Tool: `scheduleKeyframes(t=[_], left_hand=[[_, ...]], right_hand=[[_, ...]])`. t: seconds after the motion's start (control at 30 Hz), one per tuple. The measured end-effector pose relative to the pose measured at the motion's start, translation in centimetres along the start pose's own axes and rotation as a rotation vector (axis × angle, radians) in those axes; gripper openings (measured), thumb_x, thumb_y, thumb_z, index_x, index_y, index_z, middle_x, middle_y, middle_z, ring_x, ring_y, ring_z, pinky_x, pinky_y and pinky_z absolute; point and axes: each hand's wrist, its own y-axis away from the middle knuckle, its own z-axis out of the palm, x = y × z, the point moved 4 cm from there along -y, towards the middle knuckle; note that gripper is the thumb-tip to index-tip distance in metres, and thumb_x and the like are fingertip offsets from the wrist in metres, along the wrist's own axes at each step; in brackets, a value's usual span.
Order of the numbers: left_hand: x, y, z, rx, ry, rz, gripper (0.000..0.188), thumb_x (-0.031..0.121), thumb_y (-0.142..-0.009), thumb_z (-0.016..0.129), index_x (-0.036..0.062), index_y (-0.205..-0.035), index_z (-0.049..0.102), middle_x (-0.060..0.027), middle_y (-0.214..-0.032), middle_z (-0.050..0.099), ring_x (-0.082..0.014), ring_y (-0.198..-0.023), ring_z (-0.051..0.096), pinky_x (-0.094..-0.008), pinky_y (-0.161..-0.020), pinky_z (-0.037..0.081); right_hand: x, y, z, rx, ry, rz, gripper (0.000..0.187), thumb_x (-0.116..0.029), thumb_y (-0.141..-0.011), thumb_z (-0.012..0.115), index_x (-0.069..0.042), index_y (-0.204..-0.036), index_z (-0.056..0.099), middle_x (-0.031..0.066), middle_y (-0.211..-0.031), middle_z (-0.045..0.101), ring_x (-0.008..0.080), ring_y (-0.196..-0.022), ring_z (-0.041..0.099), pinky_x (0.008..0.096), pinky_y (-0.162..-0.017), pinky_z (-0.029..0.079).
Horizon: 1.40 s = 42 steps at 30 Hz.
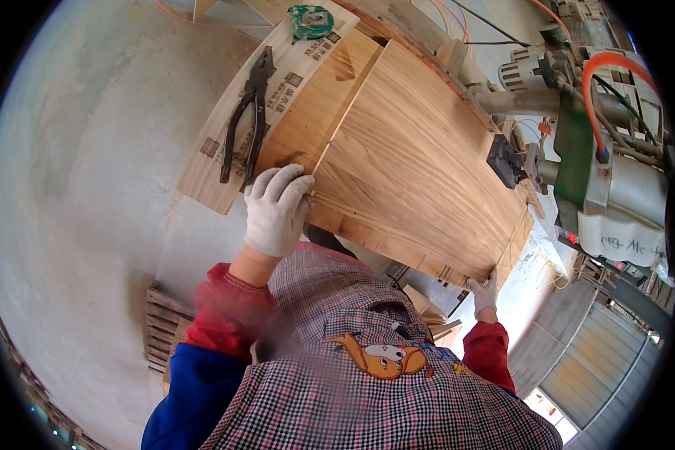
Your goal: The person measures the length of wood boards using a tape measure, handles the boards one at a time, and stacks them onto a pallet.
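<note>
A wide light-brown wooden board (420, 161) with striped grain lies on a wooden work surface (307, 112) in front of me. My left hand (277, 206), in a white glove, curls its fingers at the board's near left corner; the fingertips are partly hidden. At the near right corner, my right hand (484, 293), also gloved, grips the board's edge, with some fingers out of sight. Black-handled pliers (259, 79) lie to the left of the board, just beyond my left hand. A green tape measure (311, 23) rests at the far left end.
A machine with metal cylinders (626, 191), a green plate and an orange hose (615, 58) stands at the right. Its black block (505, 160) sits at the board's far right edge. Wooden pallets (165, 322) lie on the concrete floor (112, 150) at the lower left.
</note>
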Motion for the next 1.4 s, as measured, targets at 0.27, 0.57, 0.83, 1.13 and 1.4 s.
scheduleKeyframes(t=[0.27, 0.57, 0.83, 1.13, 1.4], left_hand=[[0.1, 0.0, 0.0, -0.002, -0.008, -0.003, 0.027, 0.010, -0.069, 0.067, 0.0101, -0.096, 0.063, -0.0064, -0.107, 0.061, -0.0291, -0.096, 0.055, -0.0390, -0.081, 0.042], [0.4, -0.1, -0.2, -0.017, -0.003, -0.009, 0.028, 0.008, -0.070, 0.065, 0.0072, -0.098, 0.062, -0.0093, -0.106, 0.061, -0.0311, -0.096, 0.056, -0.0402, -0.082, 0.043], [1.5, -4.0, 1.3, 0.092, 0.166, -0.246, 0.027, 0.010, -0.076, 0.064, 0.0020, -0.102, 0.061, -0.0149, -0.102, 0.063, -0.0343, -0.092, 0.059, -0.0391, -0.079, 0.048], [1.0, -6.0, 3.0, 0.006, -0.020, -0.109, 0.013, 0.009, -0.079, 0.062, 0.0033, -0.090, 0.064, -0.0117, -0.087, 0.065, -0.0322, -0.083, 0.061, -0.0376, -0.075, 0.049], [1.5, -9.4, 1.5, 0.244, 0.260, -0.277, 0.011, 0.004, -0.077, 0.059, 0.0036, -0.088, 0.063, -0.0102, -0.082, 0.064, -0.0279, -0.079, 0.062, -0.0339, -0.073, 0.049]], right_hand=[[-0.7, 0.2, 0.0, 0.011, 0.076, -0.029, 0.092, 0.000, -0.069, 0.072, 0.000, -0.144, 0.019, 0.0165, -0.139, 0.035, 0.0247, -0.118, 0.045, 0.0316, -0.093, 0.044], [-1.2, 0.3, 0.3, 0.024, 0.049, -0.001, 0.092, 0.000, -0.067, 0.072, 0.001, -0.143, 0.021, 0.0132, -0.131, 0.041, 0.0231, -0.107, 0.049, 0.0307, -0.087, 0.046], [-0.2, -0.1, -0.1, 0.038, 0.031, -0.044, 0.093, 0.002, -0.066, 0.072, 0.001, -0.144, 0.021, 0.0133, -0.136, 0.035, 0.0238, -0.116, 0.044, 0.0311, -0.092, 0.043], [2.3, -1.3, -0.8, 0.060, 0.127, -0.125, 0.095, -0.004, -0.062, 0.077, 0.005, -0.141, 0.025, 0.0185, -0.141, 0.030, 0.0292, -0.130, 0.032, 0.0335, -0.106, 0.030], [1.3, -0.8, -0.2, 0.048, 0.087, -0.105, 0.097, -0.005, -0.060, 0.078, 0.005, -0.140, 0.024, 0.0185, -0.142, 0.028, 0.0310, -0.129, 0.033, 0.0340, -0.105, 0.031]])
